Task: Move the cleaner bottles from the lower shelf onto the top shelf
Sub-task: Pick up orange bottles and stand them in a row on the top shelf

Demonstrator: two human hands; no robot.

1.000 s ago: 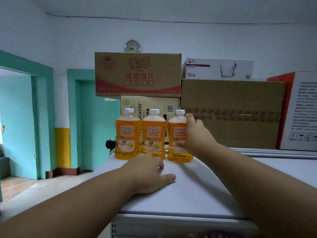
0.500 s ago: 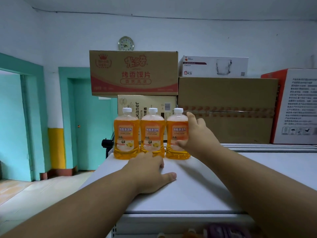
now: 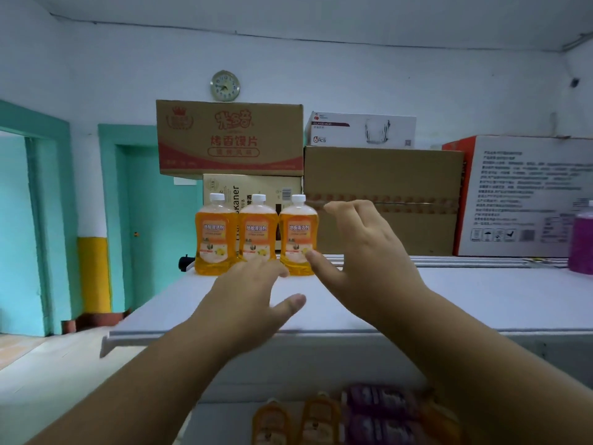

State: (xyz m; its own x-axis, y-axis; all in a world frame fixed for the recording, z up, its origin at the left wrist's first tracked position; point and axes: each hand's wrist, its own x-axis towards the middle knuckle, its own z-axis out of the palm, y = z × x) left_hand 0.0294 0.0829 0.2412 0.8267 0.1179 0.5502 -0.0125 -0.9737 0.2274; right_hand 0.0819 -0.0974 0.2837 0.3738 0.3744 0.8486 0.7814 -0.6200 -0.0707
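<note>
Three orange cleaner bottles with white caps (image 3: 256,234) upright in row on white top shelf (image 3: 481,300), near left end. Right hand (image 3: 362,252) just beside rightmost bottle, fingers spread wide, gripping nothing. Left hand (image 3: 247,300) above shelf, fingers loosely splayed, empty. More orange and purple bottles (image 3: 353,415) on lower shelf, blurred.

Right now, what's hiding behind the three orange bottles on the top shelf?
Behind the orange bottles stands a pale box with black lettering, under a big brown carton. The bottles cover the box's lower part, so I can't read its whole word.
</note>
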